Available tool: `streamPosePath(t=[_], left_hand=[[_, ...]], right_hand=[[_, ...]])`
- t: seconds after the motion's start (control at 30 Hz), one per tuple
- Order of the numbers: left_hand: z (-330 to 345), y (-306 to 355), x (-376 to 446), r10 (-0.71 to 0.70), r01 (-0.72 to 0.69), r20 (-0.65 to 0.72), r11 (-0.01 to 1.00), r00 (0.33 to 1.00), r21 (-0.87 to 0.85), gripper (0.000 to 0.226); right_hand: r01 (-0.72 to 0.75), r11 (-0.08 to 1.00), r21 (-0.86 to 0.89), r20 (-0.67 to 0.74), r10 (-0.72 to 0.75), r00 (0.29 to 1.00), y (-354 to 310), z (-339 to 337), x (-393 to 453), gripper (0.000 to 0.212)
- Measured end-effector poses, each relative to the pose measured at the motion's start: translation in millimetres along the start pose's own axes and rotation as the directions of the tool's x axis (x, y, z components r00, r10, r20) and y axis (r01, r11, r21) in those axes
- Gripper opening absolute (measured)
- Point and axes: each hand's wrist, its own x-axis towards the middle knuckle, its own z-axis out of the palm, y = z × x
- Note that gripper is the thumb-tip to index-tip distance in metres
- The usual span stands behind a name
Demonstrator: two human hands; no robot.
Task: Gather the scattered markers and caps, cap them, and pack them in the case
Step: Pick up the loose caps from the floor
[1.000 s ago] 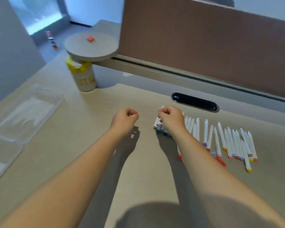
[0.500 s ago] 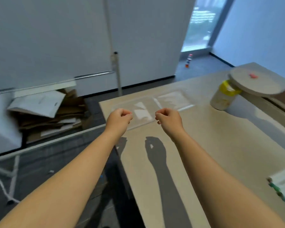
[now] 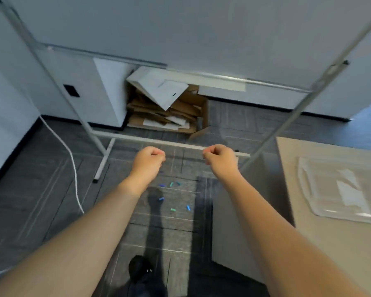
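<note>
- The caps are lying scattered on the dark floor, low in the middle of the view, between and below the two forearms; about half a dozen small blue and green ones are showing.
- Handling, as a judgement: they are looking light, stiff and smooth, so likely to roll or skid; pinching each across its short barrel with thumb and fingertip should be working best.
- Their long axes are all lying flat on the floor but pointing every which way; which end is the open one is too small to tell.
- The left hand is hovering above them, fingers curled into a loose fist, nothing visible inside it.
- The right hand is hanging level with it, well apart, curled the same way and showing nothing held.
- The case, clear and flat, is sitting on the table at the right, well apart from the caps.
- Farther off, a whiteboard stand is crossing the floor, with flattened cardboard piled behind it.
- No markers are appearing in this view.
</note>
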Motion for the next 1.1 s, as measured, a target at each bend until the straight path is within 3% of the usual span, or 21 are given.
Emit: streamPosePath(t=[0.13, 0.27, 0.5, 0.6, 0.73, 0.8, 0.9, 1.1], left_hand=[[-20.5, -55.7, 48.7, -0.124, 0.125, -0.055, 0.992, 0.991, 0.025, 0.031], [-17.6, -127.1, 90.5, -0.213, 0.220, -0.079, 0.971, 0.974, 0.094, 0.011], [35.0, -280.1, 173.5, -0.346, 0.353, -0.082, 0.928, 0.935, 0.114, 0.009], [64.9, -353.0, 218.4, -0.401, 0.409, -0.079, 0.902, 0.913, 0.137, 0.007], [100.6, -437.9, 284.2, -0.466, 0.471, -0.070, 0.864, 0.882, 0.177, 0.020], [115.6, -471.8, 313.8, -0.488, 0.490, -0.065, 0.844, 0.870, 0.217, 0.004], [134.2, -518.1, 350.7, -0.496, 0.505, -0.109, 0.812, 0.861, 0.294, 0.039], [161.1, -576.6, 383.3, -0.472, 0.525, -0.229, 0.757, 0.851, 0.390, 0.066]], right_hand=[[-0.063, 0.997, -0.052, 0.075, 0.067, 0.995, 25.2, 58.8, 44.2, 0.030], [-0.109, 0.988, -0.105, 0.144, 0.123, 0.982, 73.9, 113.1, 90.1, 0.032], [-0.136, 0.971, -0.195, 0.292, 0.190, 0.937, 210.4, 224.2, 173.5, 0.015], [-0.119, 0.965, -0.234, 0.323, 0.192, 0.927, 279.8, 268.9, 213.7, 0.027], [-0.115, 0.939, -0.324, 0.331, 0.227, 0.916, 363.0, 318.8, 270.6, 0.015], [-0.085, 0.919, -0.384, 0.340, 0.227, 0.913, 398.8, 340.3, 299.9, 0.016], [-0.038, 0.874, -0.484, 0.359, 0.238, 0.902, 441.2, 369.2, 334.1, 0.019], [0.188, 0.698, -0.691, 0.456, 0.218, 0.863, 495.9, 406.2, 355.0, 0.038]])
